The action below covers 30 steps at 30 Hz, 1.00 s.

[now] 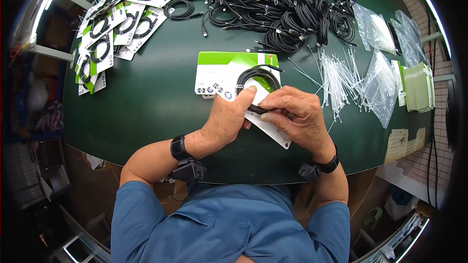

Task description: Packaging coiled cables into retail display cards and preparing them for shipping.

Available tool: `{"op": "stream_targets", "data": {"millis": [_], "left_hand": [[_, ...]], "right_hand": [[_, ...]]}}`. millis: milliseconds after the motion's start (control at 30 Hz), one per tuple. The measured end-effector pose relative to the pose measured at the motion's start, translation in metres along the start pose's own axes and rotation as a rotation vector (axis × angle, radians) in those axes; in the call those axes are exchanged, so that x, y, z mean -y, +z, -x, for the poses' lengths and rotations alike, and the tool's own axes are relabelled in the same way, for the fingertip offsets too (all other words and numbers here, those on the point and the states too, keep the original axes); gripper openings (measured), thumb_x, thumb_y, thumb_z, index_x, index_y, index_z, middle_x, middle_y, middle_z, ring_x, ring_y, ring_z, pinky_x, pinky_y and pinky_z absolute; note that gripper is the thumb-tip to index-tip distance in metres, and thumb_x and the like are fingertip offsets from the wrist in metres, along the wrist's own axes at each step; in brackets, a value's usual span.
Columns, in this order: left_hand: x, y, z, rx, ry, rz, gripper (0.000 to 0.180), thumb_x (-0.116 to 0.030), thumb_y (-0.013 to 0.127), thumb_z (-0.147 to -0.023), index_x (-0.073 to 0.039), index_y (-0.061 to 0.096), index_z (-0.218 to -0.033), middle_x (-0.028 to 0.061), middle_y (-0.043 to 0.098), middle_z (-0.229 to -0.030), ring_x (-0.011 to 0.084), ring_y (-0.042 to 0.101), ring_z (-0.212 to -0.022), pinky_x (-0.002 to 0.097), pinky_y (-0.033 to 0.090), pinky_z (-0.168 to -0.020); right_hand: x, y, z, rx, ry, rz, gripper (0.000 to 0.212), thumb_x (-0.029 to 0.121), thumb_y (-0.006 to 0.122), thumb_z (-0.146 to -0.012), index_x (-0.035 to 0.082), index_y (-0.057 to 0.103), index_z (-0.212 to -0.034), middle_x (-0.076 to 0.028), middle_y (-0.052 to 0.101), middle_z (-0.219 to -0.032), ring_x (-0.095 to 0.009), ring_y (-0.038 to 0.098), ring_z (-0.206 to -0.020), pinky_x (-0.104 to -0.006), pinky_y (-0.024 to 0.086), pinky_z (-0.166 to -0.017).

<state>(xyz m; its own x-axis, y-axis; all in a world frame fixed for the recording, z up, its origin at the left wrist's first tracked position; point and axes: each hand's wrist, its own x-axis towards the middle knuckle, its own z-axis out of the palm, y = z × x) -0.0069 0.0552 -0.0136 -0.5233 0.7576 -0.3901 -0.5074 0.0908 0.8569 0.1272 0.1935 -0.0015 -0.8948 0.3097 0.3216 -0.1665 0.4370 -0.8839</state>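
Observation:
A coiled black cable (pixel 249 74) lies against a white and green backing card (pixel 269 127), which is tilted in front of me. My left hand (pixel 229 114) is closed on the card's left side, its thumb pressing at the coil's edge. With thumb and fingers pinched, my right hand (pixel 297 117) grips the lower right of the coil. Whether a tie is also between those fingers is hidden. Under the held card, flat on the table, lie more green and white cards (pixel 207 70).
A large heap of coiled black cables (pixel 282 5) covers the table's far side. Cards with cables attached (pixel 102 34) pile up at far left. Loose white cable ties (pixel 336 80) lie to the right, beside clear plastic bags (pixel 380 87) and a stack of cards (pixel 419 87).

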Motion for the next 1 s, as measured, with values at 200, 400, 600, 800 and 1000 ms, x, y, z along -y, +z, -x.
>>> {"op": "stream_targets", "data": {"millis": [200, 400, 600, 800, 1000], "left_hand": [[0.002, -0.002, -0.002, 0.07, -0.023, 0.048, 0.025, -0.025, 0.056, -0.102, -0.002, 0.061, -0.112, 0.0038, 0.064, -0.083, 0.0078, 0.056, -0.054, 0.0216, 0.041, -0.038], [-0.001, -0.002, -0.003, 0.094, -0.021, 0.01, 0.029, -0.028, 0.053, -0.104, -0.002, 0.061, -0.112, 0.0035, 0.064, -0.083, 0.0075, 0.055, -0.053, 0.0207, 0.041, -0.038], [0.0, -0.001, -0.004, 0.104, -0.03, -0.004, 0.027, -0.025, 0.055, -0.103, 0.0, 0.061, -0.112, 0.0034, 0.063, -0.081, 0.0074, 0.056, -0.053, 0.0214, 0.043, -0.039], [-0.002, -0.001, -0.002, -0.019, 0.154, -0.274, 0.021, -0.016, 0.061, -0.1, 0.002, 0.062, -0.112, 0.0029, 0.062, -0.08, 0.0077, 0.058, -0.055, 0.0236, 0.047, -0.041], [-0.014, -0.007, -0.003, -0.063, 0.263, -0.27, 0.021, -0.017, 0.062, -0.1, 0.001, 0.062, -0.111, 0.0028, 0.061, -0.08, 0.0079, 0.057, -0.054, 0.0235, 0.046, -0.041]], "right_hand": [[0.008, 0.001, 0.002, -0.017, 0.173, -0.032, 0.021, -0.003, 0.08, -0.079, 0.001, 0.079, -0.099, -0.009, 0.076, -0.093, -0.01, 0.066, -0.072, -0.0232, 0.05, -0.061], [0.007, 0.005, 0.001, -0.046, 0.135, -0.014, 0.02, -0.002, 0.082, -0.079, 0.002, 0.079, -0.098, -0.008, 0.075, -0.089, -0.01, 0.066, -0.068, -0.0233, 0.052, -0.06], [0.01, 0.002, 0.002, -0.063, 0.158, -0.009, 0.019, -0.006, 0.08, -0.078, 0.002, 0.079, -0.096, -0.009, 0.076, -0.092, -0.011, 0.067, -0.073, -0.0235, 0.051, -0.061], [0.006, 0.006, 0.0, -0.109, 0.007, 0.071, 0.021, -0.006, 0.079, -0.081, 0.002, 0.078, -0.1, -0.01, 0.075, -0.099, -0.013, 0.069, -0.076, -0.0261, 0.054, -0.063], [-0.008, -0.022, -0.001, -0.38, -0.079, 0.304, 0.019, -0.003, 0.078, -0.084, 0.002, 0.076, -0.102, -0.01, 0.073, -0.101, -0.016, 0.07, -0.078, -0.0282, 0.056, -0.064]]}}
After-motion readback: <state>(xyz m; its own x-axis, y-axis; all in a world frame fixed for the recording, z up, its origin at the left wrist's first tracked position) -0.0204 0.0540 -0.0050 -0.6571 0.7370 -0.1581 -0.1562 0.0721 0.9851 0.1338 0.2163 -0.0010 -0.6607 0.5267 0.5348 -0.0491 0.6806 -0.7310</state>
